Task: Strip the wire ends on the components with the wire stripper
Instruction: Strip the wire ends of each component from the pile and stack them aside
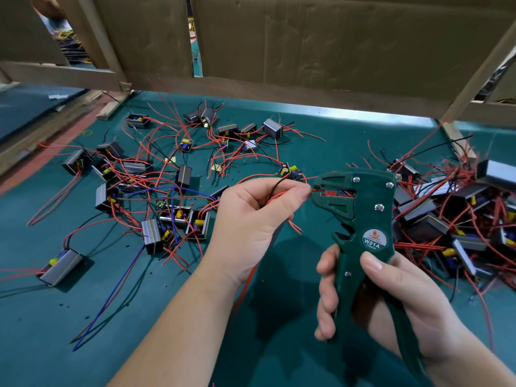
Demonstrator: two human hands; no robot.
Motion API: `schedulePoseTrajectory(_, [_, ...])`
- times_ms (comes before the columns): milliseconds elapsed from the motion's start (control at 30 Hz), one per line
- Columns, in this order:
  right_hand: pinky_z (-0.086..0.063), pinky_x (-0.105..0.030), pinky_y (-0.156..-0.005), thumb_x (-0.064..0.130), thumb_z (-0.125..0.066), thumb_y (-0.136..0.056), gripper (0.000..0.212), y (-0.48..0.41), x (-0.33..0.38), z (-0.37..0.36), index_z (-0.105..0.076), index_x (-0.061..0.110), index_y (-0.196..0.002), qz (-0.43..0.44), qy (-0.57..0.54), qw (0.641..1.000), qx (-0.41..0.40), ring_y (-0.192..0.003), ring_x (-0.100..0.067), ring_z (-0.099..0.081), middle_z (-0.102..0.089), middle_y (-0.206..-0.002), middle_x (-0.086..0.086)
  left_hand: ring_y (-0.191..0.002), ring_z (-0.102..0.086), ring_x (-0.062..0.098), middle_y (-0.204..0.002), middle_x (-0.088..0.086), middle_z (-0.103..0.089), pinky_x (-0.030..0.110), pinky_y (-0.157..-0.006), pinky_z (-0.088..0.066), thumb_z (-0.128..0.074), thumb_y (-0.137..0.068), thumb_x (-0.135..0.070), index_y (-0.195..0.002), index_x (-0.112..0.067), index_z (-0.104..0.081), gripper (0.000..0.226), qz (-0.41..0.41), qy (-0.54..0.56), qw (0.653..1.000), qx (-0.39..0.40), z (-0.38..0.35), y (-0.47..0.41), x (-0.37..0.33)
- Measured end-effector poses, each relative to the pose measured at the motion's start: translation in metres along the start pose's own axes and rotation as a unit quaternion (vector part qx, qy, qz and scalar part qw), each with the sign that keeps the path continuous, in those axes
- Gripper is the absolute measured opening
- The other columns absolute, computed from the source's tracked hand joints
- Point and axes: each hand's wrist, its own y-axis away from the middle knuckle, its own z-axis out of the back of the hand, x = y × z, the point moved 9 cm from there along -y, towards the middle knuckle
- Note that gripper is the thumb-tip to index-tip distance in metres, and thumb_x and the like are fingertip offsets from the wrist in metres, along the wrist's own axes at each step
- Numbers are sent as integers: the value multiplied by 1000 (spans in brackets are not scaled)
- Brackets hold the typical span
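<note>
My right hand (391,297) grips the handles of a green wire stripper (363,208) marked W01A, held upright with its jaws pointing left. My left hand (251,216) pinches a red wire and a black wire (275,185) between thumb and fingers, and the wire ends reach into the stripper's jaws (321,191). More red wire ends (294,226) poke out below my left palm. The component these wires belong to is hidden by my hand.
Many small black components with red wires (156,177) lie scattered over the green table (55,331) at left and centre. A dense heap of them (460,219) sits at right. Blue wires (122,277) trail at the left. Cardboard panels (335,37) and wooden frame pieces stand behind.
</note>
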Motion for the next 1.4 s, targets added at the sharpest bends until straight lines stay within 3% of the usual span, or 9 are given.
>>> schedulePoseTrajectory(367, [-46, -52, -68, 36, -72, -83, 42, 0, 2, -3, -63, 0, -104, -2, 0, 1000, 9, -67, -40, -62, -61, -78, -22, -37, -43, -2, -52, -10, -59, 5, -39, -32, -69, -65, -22, -68, -16, -70, 6, -9, -5, 1000, 14, -1, 0, -1])
schedulePoseTrajectory(633, [-50, -49, -67, 36, -72, -83, 40, 0, 2, -4, -64, 2, -102, -8, 5, 1000, 15, -67, -39, -62, -62, -77, -21, -35, -46, -6, -49, -12, -59, 2, -39, -32, -68, -65, -18, -72, -10, -69, 10, -9, -11, 999, 34, 0, -1, -3])
schedulePoseTrajectory(967, [-50, -49, -61, 46, -76, -77, 44, 0, -2, 1, -66, 5, -91, -32, 18, 999, -13, -58, -37, -60, -60, -70, -19, -32, -39, -3, -46, -12, -55, 4, -37, -28, -69, -63, -22, -70, -10, -67, 14, 6, -68, 997, 38, 5, -4, 1])
schedulePoseTrajectory(1067, [-50, -47, -58, 49, -80, -70, 50, -2, -7, 1, -65, 4, -86, -36, 2, 998, -44, -54, -35, -58, -57, -66, -21, -36, -37, 0, -47, -8, -50, 6, -37, -28, -72, -70, -22, -66, -16, -68, 8, 20, -111, 993, 23, 11, -8, 8])
schedulePoseTrajectory(1167, [-48, -39, -48, 55, -82, -62, 53, -6, -12, 9, -63, 7, -75, -38, -1, 990, -136, -42, -28, -51, -50, -58, -18, -48, -46, 7, -51, -6, -45, 15, -44, -42, -60, -91, -29, -77, -14, -70, 22, 39, -157, 987, 14, 17, -12, 19])
schedulePoseTrajectory(1267, [-39, -27, -39, 56, -67, -67, 47, -6, -10, 20, -56, 10, -65, -47, -9, 974, -222, -31, -20, -37, -41, -51, -11, -47, -49, 4, -51, -5, -44, 24, -47, -50, -46, -101, -27, -83, -18, -70, 31, 44, -215, 976, 5, 21, -15, 25])
schedulePoseTrajectory(1400, [-40, -28, -38, 60, -70, -65, 52, -4, -1, 18, -58, 9, -67, -25, -15, 980, -198, -30, -20, -38, -42, -51, -10, -49, -52, 6, -45, -11, -43, 24, -44, -48, -40, -103, -20, -84, -18, -65, 32, 22, -232, 972, 2, 19, -16, 24])
